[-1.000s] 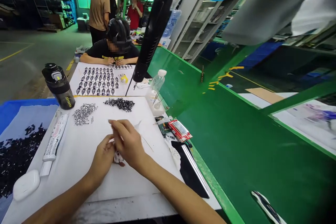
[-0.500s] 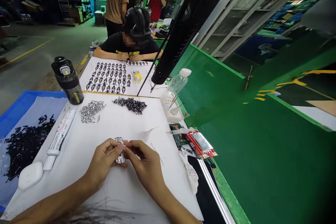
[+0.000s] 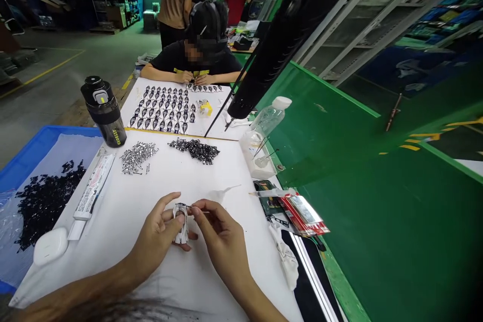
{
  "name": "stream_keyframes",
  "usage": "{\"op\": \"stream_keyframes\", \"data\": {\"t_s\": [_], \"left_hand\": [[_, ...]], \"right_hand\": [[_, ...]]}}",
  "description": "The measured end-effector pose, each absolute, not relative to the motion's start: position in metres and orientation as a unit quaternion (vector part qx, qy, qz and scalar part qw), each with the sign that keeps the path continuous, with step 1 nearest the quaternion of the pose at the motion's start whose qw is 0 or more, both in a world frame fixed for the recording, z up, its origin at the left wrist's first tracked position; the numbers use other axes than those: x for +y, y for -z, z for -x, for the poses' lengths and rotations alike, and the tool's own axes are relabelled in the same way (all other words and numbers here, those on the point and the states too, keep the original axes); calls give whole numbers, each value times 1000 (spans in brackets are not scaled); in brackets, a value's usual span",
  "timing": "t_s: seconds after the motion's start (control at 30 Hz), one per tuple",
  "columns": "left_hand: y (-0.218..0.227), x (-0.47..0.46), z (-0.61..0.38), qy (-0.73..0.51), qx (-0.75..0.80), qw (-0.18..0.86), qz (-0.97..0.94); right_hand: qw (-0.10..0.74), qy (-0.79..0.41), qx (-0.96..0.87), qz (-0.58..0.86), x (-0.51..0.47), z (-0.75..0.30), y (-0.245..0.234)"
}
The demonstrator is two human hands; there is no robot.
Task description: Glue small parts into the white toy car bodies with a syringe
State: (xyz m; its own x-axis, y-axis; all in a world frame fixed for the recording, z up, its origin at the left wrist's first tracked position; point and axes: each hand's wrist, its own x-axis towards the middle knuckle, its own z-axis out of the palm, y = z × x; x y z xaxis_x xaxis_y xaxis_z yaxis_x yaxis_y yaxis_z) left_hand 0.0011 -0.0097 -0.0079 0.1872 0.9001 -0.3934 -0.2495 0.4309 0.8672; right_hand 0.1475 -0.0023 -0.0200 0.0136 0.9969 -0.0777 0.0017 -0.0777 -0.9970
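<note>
My left hand (image 3: 158,229) is closed around a small shiny silver metal part (image 3: 182,233), with the thumb pressed on its face. My right hand (image 3: 224,236) pinches a thin dark needle-like tool (image 3: 189,206) between thumb and forefinger. The tool's tip meets the upper edge of the silver part, though the exact contact is too small to make out. Beyond the hands lie a pile of small silver pieces (image 3: 138,157) and a pile of small black pieces (image 3: 198,152). A translucent pointed nozzle (image 3: 221,194) rests on the white tabletop (image 3: 166,181).
To the left are a dark bottle (image 3: 103,115), a white tube (image 3: 92,188), a white case (image 3: 50,246) and a blue tray (image 3: 37,141) of black pieces. A clear bottle (image 3: 269,116) and red package (image 3: 304,214) are at right. A co-worker (image 3: 204,55) sits opposite under a black pipe (image 3: 275,35).
My right hand has drawn slightly away from the silver part and now holds the thin tool. A thin stick beside that hand no longer lies on the table. The view has shifted slightly.
</note>
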Motion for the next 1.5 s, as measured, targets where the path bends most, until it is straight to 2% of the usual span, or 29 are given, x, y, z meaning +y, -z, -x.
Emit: {"op": "stream_keyframes", "data": {"t_s": [0.17,0.43,0.67,1.03,1.5], "left_hand": [[11,-12,-1,-400,497,667,-385],[18,-19,-3,-423,496,645,-398],[21,-23,-2,-441,506,617,-410],[17,-23,-2,-436,494,642,-391],[19,-23,-1,-435,497,645,-384]], "right_hand": [[445,-470,-542,537,-4,-145,27],[443,-569,-459,519,-10,-134,15],[462,-592,-454,480,-18,-128,4],[444,-562,-457,527,-16,-129,4],[436,-605,-443,498,-18,-128,1]]}}
